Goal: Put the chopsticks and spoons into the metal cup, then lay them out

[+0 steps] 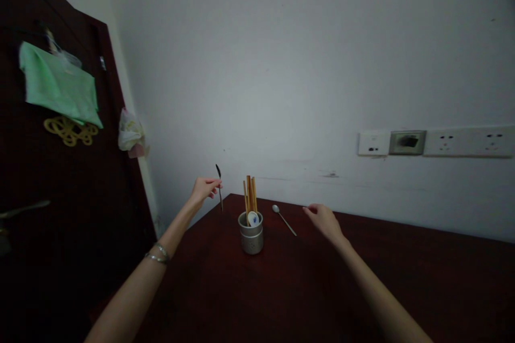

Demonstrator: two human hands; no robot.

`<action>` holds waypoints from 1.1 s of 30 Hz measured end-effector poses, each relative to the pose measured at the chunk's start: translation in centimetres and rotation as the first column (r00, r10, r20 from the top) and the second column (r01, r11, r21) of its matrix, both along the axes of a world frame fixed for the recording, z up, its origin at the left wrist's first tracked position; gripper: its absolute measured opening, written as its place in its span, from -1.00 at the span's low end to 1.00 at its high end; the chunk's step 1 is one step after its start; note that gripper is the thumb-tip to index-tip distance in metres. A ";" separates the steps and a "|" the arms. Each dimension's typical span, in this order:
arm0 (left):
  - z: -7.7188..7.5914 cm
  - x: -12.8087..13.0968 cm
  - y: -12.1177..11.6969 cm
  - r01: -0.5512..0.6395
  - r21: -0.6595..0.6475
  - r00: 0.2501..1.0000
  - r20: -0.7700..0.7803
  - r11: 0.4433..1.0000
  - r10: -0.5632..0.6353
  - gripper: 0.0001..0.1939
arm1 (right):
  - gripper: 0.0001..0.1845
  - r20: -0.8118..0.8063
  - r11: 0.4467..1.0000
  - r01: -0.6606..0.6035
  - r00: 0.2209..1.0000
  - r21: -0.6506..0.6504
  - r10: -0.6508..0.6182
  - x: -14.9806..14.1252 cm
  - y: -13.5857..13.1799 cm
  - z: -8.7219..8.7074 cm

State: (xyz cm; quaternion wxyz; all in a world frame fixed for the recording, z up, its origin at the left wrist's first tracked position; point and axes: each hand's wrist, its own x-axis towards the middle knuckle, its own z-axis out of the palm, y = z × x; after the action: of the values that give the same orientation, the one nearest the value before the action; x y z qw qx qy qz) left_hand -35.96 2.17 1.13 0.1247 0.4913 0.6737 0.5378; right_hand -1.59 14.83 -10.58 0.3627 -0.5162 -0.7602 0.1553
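My left hand (206,188) pinches a thin metal spoon (221,201), held upright in the air, its dark bowl at the top. To the right of it stands a grey metal cutlery holder (251,242) on the table. Several wooden chopsticks (250,193) and a white spoon with a blue pattern (253,219) stick out of the holder. A long-handled metal spoon (286,223) lies on the tabletop, bowl toward the wall. Right of that spoon hovers my right hand (322,218), loosely bent, with nothing visible in its fingers.
The dark red table (281,289) meets a pale wall (257,91). Wall sockets (444,142) sit at the right. On the left, a dark door (40,171) carries a green cloth (60,83), and a plastic bag (131,131) hangs beside its frame.
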 end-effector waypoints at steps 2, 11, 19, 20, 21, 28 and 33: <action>-2.0 -1.8 1.3 -0.051 -0.117 0.993 -0.116 0.992 0.037 -0.70 | -0.65 0.103 0.999 0.035 0.994 -0.009 -0.034 0.6 0.7 -2.2; -9.6 -3.1 4.9 -0.291 -0.382 0.749 -0.662 0.877 -0.040 -0.78 | -0.63 0.367 0.991 0.112 0.921 0.068 -0.129 0.2 1.7 -8.2; -12.7 -1.9 7.0 -0.387 -0.428 0.602 -0.788 0.817 -0.127 -0.71 | -0.61 0.343 0.989 0.099 0.930 0.110 -0.131 0.1 1.2 -8.0; -12.9 -1.8 7.3 -0.395 -0.428 0.603 -0.789 0.813 -0.123 -0.70 | -0.61 0.343 0.988 0.101 0.930 0.113 -0.134 0.1 1.2 -7.9; -13.1 -1.9 7.5 -0.399 -0.425 0.603 -0.789 0.813 -0.117 -0.70 | -0.61 0.342 0.988 0.103 0.930 0.115 -0.137 0.1 1.1 -7.9; -14.7 -2.6 8.0 -0.363 -0.402 0.609 -0.785 0.841 -0.112 -0.77 | -0.60 0.359 0.988 0.109 0.923 0.111 -0.142 0.0 1.1 -7.8; -15.2 -2.8 8.1 -0.355 -0.411 0.624 -0.773 0.840 -0.115 -0.76 | -0.60 0.372 0.987 0.121 0.916 0.104 -0.151 0.0 1.0 -7.8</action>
State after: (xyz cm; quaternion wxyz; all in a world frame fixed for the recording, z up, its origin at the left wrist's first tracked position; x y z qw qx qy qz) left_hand -38.80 10.26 -14.10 -0.0839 0.5703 0.8136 0.0755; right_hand -1.58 15.87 -18.42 0.2391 -0.5733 -0.7837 -0.0030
